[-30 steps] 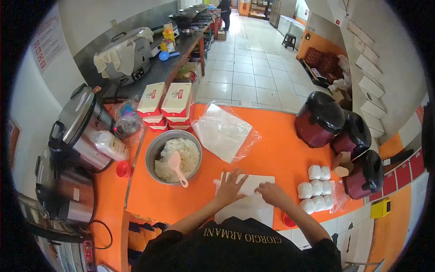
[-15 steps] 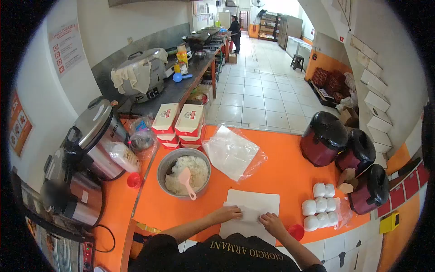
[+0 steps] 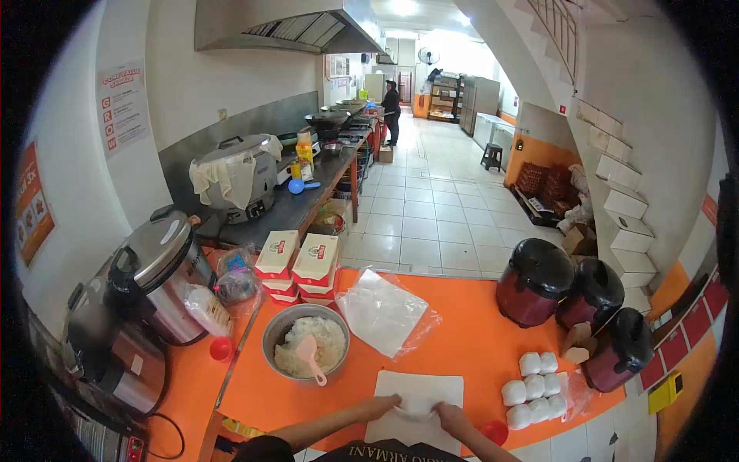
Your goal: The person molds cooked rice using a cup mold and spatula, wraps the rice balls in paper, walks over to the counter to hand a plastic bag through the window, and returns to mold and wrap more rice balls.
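Note:
A stack of white paper sheets (image 3: 396,381) lies at the front of the orange table. On it, between my hands, is a white paper wrap (image 3: 418,403); whether anything is inside cannot be seen. My left hand (image 3: 384,406) has its fingers closed at the wrap's left end. At the right end, my right hand (image 3: 449,417) grips it too. Left of the paper stands a metal pot (image 3: 269,348) of white rice (image 3: 329,336), with a pink rice paddle (image 3: 307,352) resting in it. Several white wrapped bundles (image 3: 534,387) sit in rows to the right.
White sheets in a clear plastic bag (image 3: 381,308) lie beyond the pot. Red-and-white boxes (image 3: 315,259) are stacked behind it. Dark red rice cookers (image 3: 536,286) line the right edge; large steel cookers (image 3: 165,281) stand left. Near my right arm is a red cup (image 3: 495,433).
The view has tilted upward, so the table sits lower in the picture. Both hands stay at the ends of the paper, whose middle now looks more bunched and rounded.

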{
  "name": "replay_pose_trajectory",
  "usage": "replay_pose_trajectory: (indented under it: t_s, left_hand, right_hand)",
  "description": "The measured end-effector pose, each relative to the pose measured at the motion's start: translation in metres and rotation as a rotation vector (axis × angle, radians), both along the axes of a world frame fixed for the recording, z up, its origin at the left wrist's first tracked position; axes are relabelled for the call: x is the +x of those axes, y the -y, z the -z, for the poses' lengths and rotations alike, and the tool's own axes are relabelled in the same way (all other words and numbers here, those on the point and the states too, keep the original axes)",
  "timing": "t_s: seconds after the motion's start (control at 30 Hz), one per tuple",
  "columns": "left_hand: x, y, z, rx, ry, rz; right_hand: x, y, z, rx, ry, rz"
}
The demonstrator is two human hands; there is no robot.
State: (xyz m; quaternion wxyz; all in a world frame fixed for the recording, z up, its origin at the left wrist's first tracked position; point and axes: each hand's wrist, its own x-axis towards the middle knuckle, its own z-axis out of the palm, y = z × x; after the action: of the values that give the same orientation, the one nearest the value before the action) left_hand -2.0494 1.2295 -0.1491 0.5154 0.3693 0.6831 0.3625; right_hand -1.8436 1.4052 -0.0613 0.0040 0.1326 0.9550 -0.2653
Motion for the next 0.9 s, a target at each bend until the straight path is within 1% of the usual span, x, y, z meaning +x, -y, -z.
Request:
replay_pose_trajectory:
  t_s: [0.03, 0.07, 0.1, 0.13, 0.2, 0.23, 0.27, 0.3, 0.33, 0.37, 0.4, 0.43, 0.47, 0.5, 0.53, 0.57, 0.6, 0.63, 0.67, 0.7, 0.73, 0.77, 0.8, 0.83, 0.87, 0.9]
  left_hand:
    - [0.002, -0.002, -0.005, 0.299, -0.338, 0.015]
    - [0.002, -0.007, -0.014, 0.6, -0.677, 0.03]
    - [0.005, -0.016, -0.04, 0.361, -0.658, 0.031]
    - [0.011, -0.022, -0.067, 0.114, -0.629, 0.038]
    - [0.006, -0.04, -0.067, 0.015, -0.823, 0.135]
    - [0.006, -0.047, -0.08, -0.059, -0.874, 0.212]
    - [0.008, -0.056, -0.097, -0.123, -0.991, 0.326]
    - [0.006, -0.07, -0.093, -0.199, -1.027, 0.415]
    - [0.009, -0.069, -0.117, -0.208, -1.069, 0.491]
    - [-0.009, -0.072, -0.071, -0.09, -1.029, 0.534]
    - [-0.003, -0.076, -0.096, -0.271, -1.06, 0.613]
    - [-0.014, -0.074, -0.074, -0.214, -1.046, 0.643]
    - [-0.017, -0.07, -0.084, -0.231, -0.899, 0.662]
    - [-0.025, -0.057, -0.068, -0.16, -0.753, 0.517]
    - [-0.025, -0.048, -0.052, -0.101, -0.605, 0.347]
    - [-0.01, -0.042, -0.051, -0.11, -0.59, 0.375]
    - [-0.001, -0.034, -0.062, 0.065, -0.694, 0.266]
    - [0.004, -0.027, -0.076, 0.242, -0.8, 0.149]
    - [0.006, -0.026, -0.085, 0.24, -0.811, 0.153]
    - [0.008, -0.027, -0.094, 0.243, -0.627, 0.15]
    - [0.011, -0.027, -0.102, 0.242, -0.44, 0.149]
    - [0.016, -0.028, -0.113, 0.24, -0.449, 0.157]
    - [0.022, -0.03, -0.124, 0.235, -0.223, 0.113]
    - [0.029, -0.032, -0.134, 0.228, 0.005, 0.066]
    - [0.034, -0.034, -0.145, 0.225, 0.004, 0.061]
    - [0.038, -0.036, -0.158, 0.257, -0.103, 0.162]
  right_hand:
    - [-0.005, 0.005, -0.014, -0.136, 0.02, 0.137]
    - [-0.016, 0.003, -0.024, -0.14, 0.024, 0.137]
    - [-0.031, -0.001, -0.029, -0.091, 0.176, 0.129]
    - [-0.038, -0.002, -0.023, -0.049, 0.332, 0.12]
    - [-0.044, -0.014, 0.022, 0.357, 0.028, -0.044]
    - [-0.043, 0.001, -0.014, 0.52, -0.005, -0.018]
    - [-0.048, 0.002, -0.015, 0.525, 0.027, -0.037]
    - [-0.047, 0.008, -0.008, 0.48, -0.092, 0.015]
    - [-0.045, 0.015, -0.007, 0.461, -0.097, 0.043]
    - [-0.045, 0.026, -0.021, 0.335, 0.048, 0.127]
    - [-0.042, 0.033, -0.01, 0.284, -0.021, 0.248]
    - [-0.036, 0.036, -0.005, 0.286, -0.03, 0.244]
    - [-0.027, 0.043, 0.008, 0.282, -0.226, 0.278]
    - [-0.022, 0.047, 0.02, 0.266, -0.279, 0.314]
    - [-0.02, 0.047, 0.028, 0.184, -0.305, 0.358]
    - [-0.016, 0.048, 0.035, 0.107, -0.342, 0.387]
    - [-0.01, 0.054, 0.029, 0.098, -0.336, 0.398]
    - [-0.007, 0.059, 0.02, 0.022, -0.354, 0.424]
    - [-0.007, 0.061, 0.014, -0.051, -0.38, 0.448]
    - [-0.009, 0.063, 0.016, -0.055, -0.391, 0.452]
    - [-0.009, 0.067, 0.018, -0.189, -0.382, 0.557]
    - [-0.009, 0.07, 0.02, -0.324, -0.37, 0.659]
    - [-0.005, 0.067, 0.006, -0.327, -0.377, 0.66]
    - [0.001, 0.061, -0.008, -0.69, -0.279, 0.65]
    - [0.009, 0.056, -0.029, -1.051, -0.164, 0.621]
    - [0.021, 0.052, -0.054, -1.246, -0.135, 0.598]
